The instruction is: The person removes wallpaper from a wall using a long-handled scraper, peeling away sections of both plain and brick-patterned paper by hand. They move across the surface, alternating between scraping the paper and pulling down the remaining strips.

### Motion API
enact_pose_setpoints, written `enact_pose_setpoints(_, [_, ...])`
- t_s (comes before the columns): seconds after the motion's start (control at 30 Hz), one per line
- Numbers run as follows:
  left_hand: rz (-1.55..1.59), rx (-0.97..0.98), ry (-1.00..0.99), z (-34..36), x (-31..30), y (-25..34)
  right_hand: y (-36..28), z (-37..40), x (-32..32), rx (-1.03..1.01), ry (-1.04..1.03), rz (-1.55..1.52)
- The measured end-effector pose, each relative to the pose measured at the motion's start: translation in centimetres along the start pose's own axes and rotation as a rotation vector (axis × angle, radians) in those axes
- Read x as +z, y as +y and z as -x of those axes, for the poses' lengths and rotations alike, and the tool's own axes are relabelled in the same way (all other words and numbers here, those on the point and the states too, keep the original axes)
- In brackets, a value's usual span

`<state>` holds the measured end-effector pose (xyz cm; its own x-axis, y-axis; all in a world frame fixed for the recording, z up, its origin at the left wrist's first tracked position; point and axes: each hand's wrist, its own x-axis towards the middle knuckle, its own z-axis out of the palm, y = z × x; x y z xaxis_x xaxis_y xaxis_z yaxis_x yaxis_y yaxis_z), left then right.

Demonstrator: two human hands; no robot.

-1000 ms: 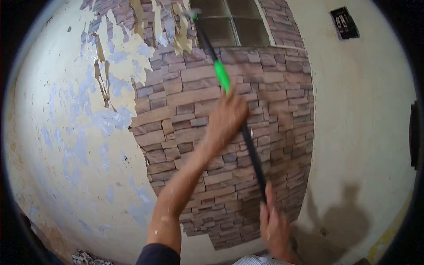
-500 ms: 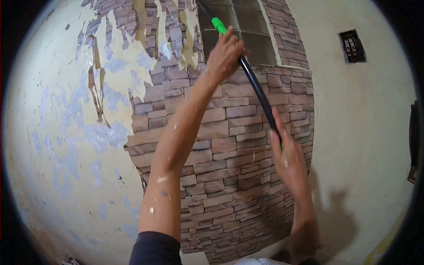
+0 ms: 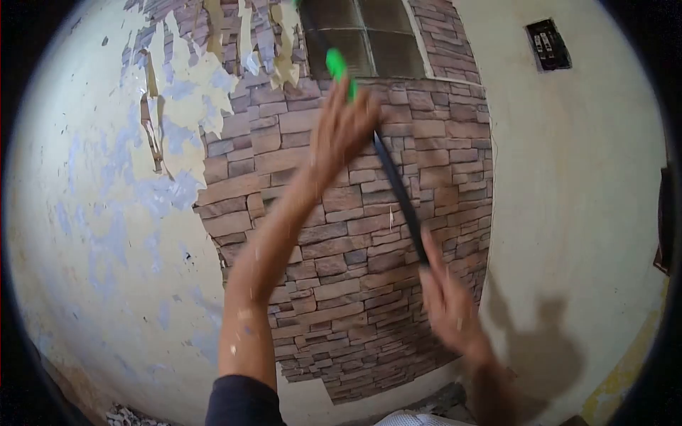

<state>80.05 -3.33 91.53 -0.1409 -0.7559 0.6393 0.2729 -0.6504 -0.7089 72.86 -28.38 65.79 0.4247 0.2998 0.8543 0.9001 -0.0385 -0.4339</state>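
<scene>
A long black pole with a bright green collar runs slantwise in front of the wall, its upper end passing out of sight at the top. My left hand, slightly blurred, is closed around the pole just below the collar. Lower down, my right hand grips the same pole near its bottom end. Behind both hands hangs stone-patterned wallpaper, torn along its left side. Pale flakes cling to my left forearm. Whatever the pole's far end carries is out of view.
Bare, patchy wall lies to the left, with torn paper strips hanging from it. A paned window is set at the top. On the right wall is an open electrical box. Scraps lie at the bottom left.
Both hands and the pole have moved down and a little left in view. The wall and window have also shifted slightly up and left. Both hands keep their hold.
</scene>
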Motion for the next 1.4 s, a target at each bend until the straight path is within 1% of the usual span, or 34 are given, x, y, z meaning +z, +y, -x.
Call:
enact_pose_setpoints(0.03, [0.013, -0.040, -0.098, 2.3, -3.7, 3.7, 1.0, 4.2, 0.1, 0.112, -0.006, -0.005])
enact_pose_setpoints(0.07, [0.046, -0.077, -0.146, 4.3, -6.4, 6.5, 1.8, 8.1, 0.3, 0.226, -0.025, -0.006])
enact_pose_setpoints(0.13, [0.108, -0.157, -0.222, 8.3, -10.9, 11.6, 3.2, 14.6, 1.3, 0.251, -0.139, 0.037])
enact_pose_setpoints(0.2, [0.161, -0.207, -0.268, 10.7, -14.1, 14.7, 3.4, 19.9, 2.3, 0.592, -0.255, -0.314])
enact_pose_setpoints(0.23, [0.193, -0.230, -0.296, 11.6, -15.3, 15.8, 4.8, 23.7, 4.5, 0.585, -0.267, -0.324])
enact_pose_setpoints(0.27, [0.176, -0.223, -0.299, 12.1, -16.3, 16.8, 7.6, 28.4, 8.1, 0.390, -0.324, 0.012])
enact_pose_setpoints(0.3, [0.223, -0.230, -0.338, 12.5, -17.3, 17.9, 17.6, 38.6, 16.7, 0.191, -0.369, 0.346])
enact_pose_setpoints(0.33, [0.278, -0.247, -0.382, 13.0, -18.0, 19.1, 25.6, 50.8, 20.0, -0.010, -0.410, 0.678])
enact_pose_setpoints(0.37, [0.278, -0.258, -0.401, 13.5, -18.6, 20.3, 27.9, 55.4, 22.8, -0.007, -0.429, 0.668])
enact_pose_setpoints(0.4, [0.297, -0.269, -0.413, 14.0, -18.7, 21.2, 29.4, 58.5, 25.3, 0.102, -0.461, 0.603])
enact_pose_setpoints(0.43, [0.319, -0.281, -0.422, 14.4, -18.7, 21.9, 29.7, 60.2, 26.3, 0.214, -0.489, 0.541])
enact_pose_setpoints(0.47, [0.328, -0.284, -0.428, 14.7, -18.2, 21.9, 27.5, 59.0, 24.8, 0.224, -0.494, 0.541])
enact_pose_setpoints(0.53, [0.314, -0.239, -0.425, 15.0, -16.5, 21.8, 25.8, 59.0, 22.0, 0.300, -0.413, 0.423])
enact_pose_setpoints(0.57, [0.339, -0.257, -0.422, 14.8, -16.0, 22.1, 23.9, 56.8, 20.1, 0.341, -0.371, 0.366])
enact_pose_setpoints(0.6, [0.348, -0.265, -0.418, 14.8, -15.8, 22.5, 22.4, 53.4, 18.3, 0.375, -0.318, 0.313])
enact_pose_setpoints(0.63, [0.360, -0.325, -0.374, 14.9, -15.6, 22.9, 20.3, 49.8, 16.3, 0.412, -0.264, 0.256])
enact_pose_setpoints(0.7, [0.362, -0.409, -0.328, 15.0, -16.1, 23.9, 14.2, 42.7, 12.0, 0.496, -0.157, 0.126])
enact_pose_setpoints(0.73, [0.364, -0.412, -0.334, 15.4, -16.5, 24.7, 11.8, 39.4, 10.0, 0.526, -0.103, 0.063])
enact_pose_setpoints(0.77, [0.346, -0.398, -0.363, 15.9, -16.8, 25.4, 11.7, 37.9, 9.7, 0.546, -0.047, -0.002])
enact_pose_setpoints(0.8, [0.322, -0.380, -0.382, 16.0, -16.5, 25.4, 10.3, 35.6, 8.9, 0.556, 0.016, -0.068])
enact_pose_setpoints(0.83, [0.314, -0.337, -0.374, 16.1, -15.8, 25.1, 11.4, 34.7, 9.1, 0.578, -0.024, 0.013])
enact_pose_setpoints(0.87, [0.306, -0.334, -0.363, 16.3, -14.8, 24.6, 11.3, 32.9, 9.0, 0.564, -0.019, 0.014])
enact_pose_setpoints(0.93, [0.332, -0.349, -0.330, 16.1, -12.4, 23.3, 10.5, 28.4, 8.5, 0.491, -0.008, 0.039])
enact_pose_setpoints(0.97, [0.332, -0.397, -0.332, 14.6, -12.1, 21.9, 8.7, 26.0, 8.0, 0.612, -0.090, 0.058])
enact_pose_setpoints(1.0, [0.330, -0.396, -0.343, 15.0, -12.0, 21.6, 8.4, 25.0, 8.1, 0.617, -0.097, 0.051])
enact_pose_setpoints(1.07, [0.442, -0.519, -0.332, 15.7, -11.3, 21.5, 8.6, 23.8, 7.6, 0.515, -0.130, -0.055])
enact_pose_setpoints(1.1, [0.339, -0.399, -0.321, 15.7, -11.6, 21.4, 9.0, 24.3, 7.7, 0.506, -0.119, -0.061])
enact_pose_setpoints(1.13, [0.303, -0.337, -0.312, 15.3, -11.9, 21.7, 9.6, 25.0, 8.3, 0.487, -0.124, -0.066])
enact_pose_setpoints(1.17, [0.294, -0.327, -0.304, 15.1, -11.3, 20.7, 10.1, 24.9, 8.6, 0.466, -0.137, -0.064])
enact_pose_setpoints(1.2, [0.287, -0.338, -0.303, 14.8, -11.0, 20.2, 9.2, 23.3, 8.3, 0.457, -0.142, -0.064])
enact_pose_setpoints(1.23, [0.278, -0.342, -0.302, 14.5, -10.3, 19.3, 8.4, 21.2, 8.1, 0.491, -0.148, -0.026])
enact_pose_setpoints(1.27, [0.271, -0.341, -0.265, 13.4, -8.8, 17.3, 7.3, 18.2, 7.7, 0.523, -0.150, 0.004])
enact_pose_setpoints(1.3, [0.266, -0.336, -0.228, 12.1, -7.3, 15.2, 6.2, 14.5, 6.6, 0.537, -0.195, -0.033])
enact_pose_setpoints(1.4, [0.217, -0.288, -0.131, 7.6, -1.4, 8.5, 7.1, 5.3, 6.8, 0.183, 0.029, -0.084])
